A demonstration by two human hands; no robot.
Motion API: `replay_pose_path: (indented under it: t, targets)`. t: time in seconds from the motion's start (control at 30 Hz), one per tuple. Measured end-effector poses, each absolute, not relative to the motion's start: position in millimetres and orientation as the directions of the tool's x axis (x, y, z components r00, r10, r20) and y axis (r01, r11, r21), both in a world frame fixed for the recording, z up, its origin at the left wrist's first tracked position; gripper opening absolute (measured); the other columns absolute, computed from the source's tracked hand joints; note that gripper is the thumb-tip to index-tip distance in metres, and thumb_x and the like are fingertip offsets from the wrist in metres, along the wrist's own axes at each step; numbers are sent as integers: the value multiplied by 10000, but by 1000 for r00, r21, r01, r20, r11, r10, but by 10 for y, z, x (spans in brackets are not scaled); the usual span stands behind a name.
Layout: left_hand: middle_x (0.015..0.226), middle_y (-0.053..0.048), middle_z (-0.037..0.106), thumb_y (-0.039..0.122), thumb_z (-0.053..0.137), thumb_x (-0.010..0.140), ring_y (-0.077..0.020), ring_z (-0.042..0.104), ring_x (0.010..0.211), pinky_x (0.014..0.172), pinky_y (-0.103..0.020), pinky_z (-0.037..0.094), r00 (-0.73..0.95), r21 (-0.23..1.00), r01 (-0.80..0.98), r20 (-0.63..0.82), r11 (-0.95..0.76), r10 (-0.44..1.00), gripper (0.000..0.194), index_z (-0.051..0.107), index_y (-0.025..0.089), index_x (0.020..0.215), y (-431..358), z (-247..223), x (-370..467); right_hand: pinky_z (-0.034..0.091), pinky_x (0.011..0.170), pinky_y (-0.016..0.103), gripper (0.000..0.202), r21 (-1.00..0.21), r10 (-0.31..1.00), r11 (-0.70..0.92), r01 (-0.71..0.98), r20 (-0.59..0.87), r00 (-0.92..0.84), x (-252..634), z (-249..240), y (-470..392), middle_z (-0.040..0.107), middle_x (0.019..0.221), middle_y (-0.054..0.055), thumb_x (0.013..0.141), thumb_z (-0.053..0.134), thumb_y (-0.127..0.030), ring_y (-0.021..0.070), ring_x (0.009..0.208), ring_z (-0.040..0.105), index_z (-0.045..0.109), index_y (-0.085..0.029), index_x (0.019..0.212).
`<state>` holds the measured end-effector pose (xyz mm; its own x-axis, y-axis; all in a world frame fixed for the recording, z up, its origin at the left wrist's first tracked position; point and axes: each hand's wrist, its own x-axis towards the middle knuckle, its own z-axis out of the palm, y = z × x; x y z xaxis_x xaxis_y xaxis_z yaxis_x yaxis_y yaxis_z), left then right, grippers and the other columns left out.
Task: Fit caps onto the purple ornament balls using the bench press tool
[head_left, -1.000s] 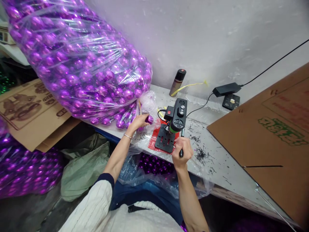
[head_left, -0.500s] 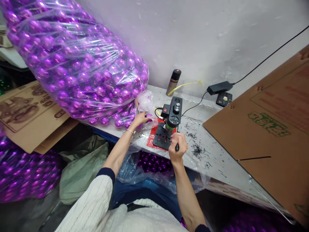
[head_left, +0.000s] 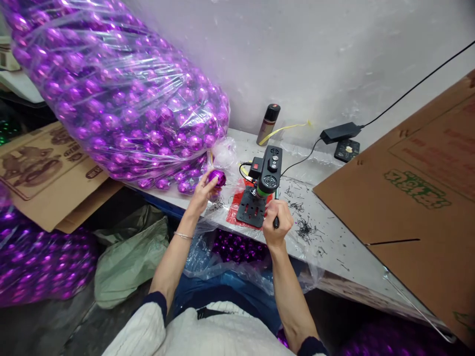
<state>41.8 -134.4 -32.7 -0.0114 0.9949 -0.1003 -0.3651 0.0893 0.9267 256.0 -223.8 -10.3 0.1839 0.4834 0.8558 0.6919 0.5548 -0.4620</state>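
Between the fingers of my left hand (head_left: 202, 194) is a shiny purple ball (head_left: 217, 178), held just in front of the mouth of the big clear bag. My right hand (head_left: 277, 222) is wrapped round the black-ended lever handle (head_left: 276, 222) of a small black bench drill press (head_left: 270, 170). The press's slotted black base plate (head_left: 250, 206) stands on a red plastic sheet (head_left: 233, 208). The purple ball is to the left of the press, apart from it. A large clear bag of purple balls (head_left: 148, 109) leans at the left on the worktop.
Black shavings (head_left: 305, 227) litter the worktop (head_left: 334, 257). Behind the press are a spray can (head_left: 268, 124) and a power adapter (head_left: 340, 132) with its cable. Cardboard boxes flank both sides, the right box (head_left: 415, 198) standing close. Below the edge hangs an open bag of purple balls (head_left: 239, 246).
My left hand has drawn back from the bag's mouth with a purple ball now plainly in its fingers. My right hand stays on the lever handle.
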Motion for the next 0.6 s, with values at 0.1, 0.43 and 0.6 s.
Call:
replay_pose_path:
  t: [0.1,0.43,0.6]
  targets:
    - [999,-50,718,409,789,778,-166,694,837,814,-318,574,99,824,-519,-206,227,973,440,649,188,1132,-1623,-508,716,393,616,265,279,-461,496,533,710,849,179,2600,43,-2208,517,636,-17,953,448,-138,106,616,505,462,-218,687]
    - [1203,-93,677,309,776,763,-209,659,1104,1037,-389,484,99,939,-309,-127,152,987,549,533,182,1238,-1685,-1004,1357,347,575,269,333,-464,553,480,744,819,154,2652,266,-2179,482,589,-30,973,442,-202,92,550,459,449,-219,640]
    - [1255,-111,649,311,774,775,-259,641,1137,1023,-420,495,107,975,161,138,-154,985,552,537,190,1258,-1670,-1048,1401,360,588,265,289,-430,529,513,743,840,120,2647,240,-2206,488,601,-30,960,445,-155,98,572,466,462,-218,679]
